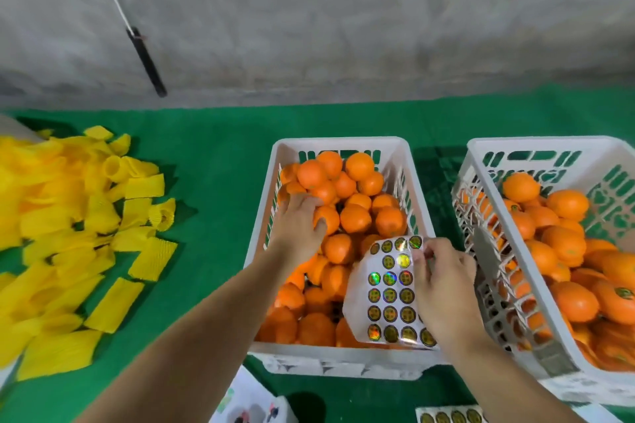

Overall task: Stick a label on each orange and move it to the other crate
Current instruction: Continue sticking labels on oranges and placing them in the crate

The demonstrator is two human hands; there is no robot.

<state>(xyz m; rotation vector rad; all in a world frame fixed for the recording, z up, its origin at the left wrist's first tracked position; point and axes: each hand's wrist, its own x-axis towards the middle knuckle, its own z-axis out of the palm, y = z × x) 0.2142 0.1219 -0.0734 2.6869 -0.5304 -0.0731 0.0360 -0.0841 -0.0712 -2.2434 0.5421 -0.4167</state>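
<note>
While the left hand point(298, 229) reaches into the centre crate point(338, 144), its fingers curl over one orange point(328, 218) in the upper left part of the pile, thumb on the near side of the fruit. Orange sits in the heap, touching its neighbours; can't tell if it's lifted clear.

Right hand point(443, 285), lower centre-right of frame, holds a label sheet point(388, 292) over the near half of that crate. Thumb and fingertips pinch at the sheet's upper right corner, by a holographic round label point(415, 242); can't tell if one is peeled free. Sheet hangs tilted, rows of round gold-and-dark stickers facing up.

Centre crate: white slotted plastic, heaped with oranges, none showing a label from here.

Right crate point(549, 142), right edge of frame: same type, tilted, part full of oranges. One near its lower right point(618, 299) shows a round label on top.

Both crates stand on a green mat point(220, 154). Left of frame: a loose pile of yellow foam net sleeves point(68, 216). Bottom edge, right of centre: a second label sheet point(450, 415), partly cut off. Upper left: a black handle point(146, 62) on a white cord against the grey wall.
</note>
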